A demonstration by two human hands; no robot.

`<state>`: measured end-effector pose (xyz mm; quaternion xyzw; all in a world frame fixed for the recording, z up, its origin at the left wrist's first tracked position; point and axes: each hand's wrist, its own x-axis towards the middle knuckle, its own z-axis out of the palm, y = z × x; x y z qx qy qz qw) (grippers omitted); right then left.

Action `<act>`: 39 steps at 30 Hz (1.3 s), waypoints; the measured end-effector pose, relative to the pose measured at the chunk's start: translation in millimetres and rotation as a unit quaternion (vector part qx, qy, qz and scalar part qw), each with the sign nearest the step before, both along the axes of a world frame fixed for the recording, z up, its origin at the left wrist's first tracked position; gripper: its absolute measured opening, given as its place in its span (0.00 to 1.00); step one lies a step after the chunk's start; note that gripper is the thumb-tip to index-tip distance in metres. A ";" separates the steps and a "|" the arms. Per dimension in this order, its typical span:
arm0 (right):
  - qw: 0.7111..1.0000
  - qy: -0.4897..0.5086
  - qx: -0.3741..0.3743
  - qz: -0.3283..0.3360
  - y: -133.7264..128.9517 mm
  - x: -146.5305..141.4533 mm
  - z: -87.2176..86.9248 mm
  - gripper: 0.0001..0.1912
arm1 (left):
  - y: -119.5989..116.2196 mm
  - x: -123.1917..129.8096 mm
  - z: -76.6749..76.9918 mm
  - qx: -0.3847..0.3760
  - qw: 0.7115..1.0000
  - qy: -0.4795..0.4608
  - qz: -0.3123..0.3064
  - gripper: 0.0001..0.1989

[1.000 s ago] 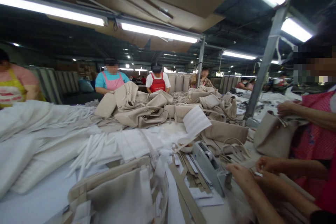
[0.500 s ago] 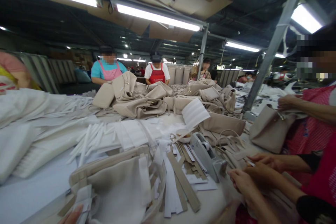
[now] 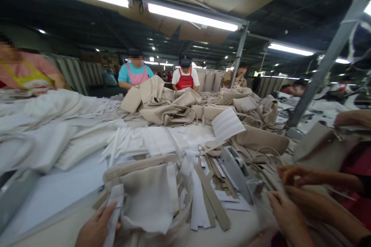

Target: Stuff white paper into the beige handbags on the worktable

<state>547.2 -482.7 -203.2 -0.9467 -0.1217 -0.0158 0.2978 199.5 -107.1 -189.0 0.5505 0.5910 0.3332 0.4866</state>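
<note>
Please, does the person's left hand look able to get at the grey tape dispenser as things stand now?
Probably not directly: the left hand is holding a white piece, and the pale bag and loose strips lie between it and the grey tape dispenser.

This is a workshop turning out handbags in quantity: heaped beige bags (image 3: 168,114) crowd a long worktop (image 3: 245,222), shared with a partly wrapped bag (image 3: 147,197), piles of white sheets (image 3: 55,104), loose cut strips (image 3: 213,198) and a grey tape dispenser (image 3: 236,173). Several workers stand around, among them people in a yellow apron (image 3: 36,75), a pink apron (image 3: 137,77) and a red apron (image 3: 184,79). Bright tube lights (image 3: 191,17) run overhead beside a metal post (image 3: 240,54), with cardboard (image 3: 203,35) above and a dark, high roof (image 3: 292,11) beyond.
</note>
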 end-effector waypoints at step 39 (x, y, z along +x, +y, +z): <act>0.778 0.125 0.041 0.614 349.4 -210.4 21.9 0.12 | -11.2 -1.5 -26.5 -0.010 0.980 -0.196 -0.040 0.14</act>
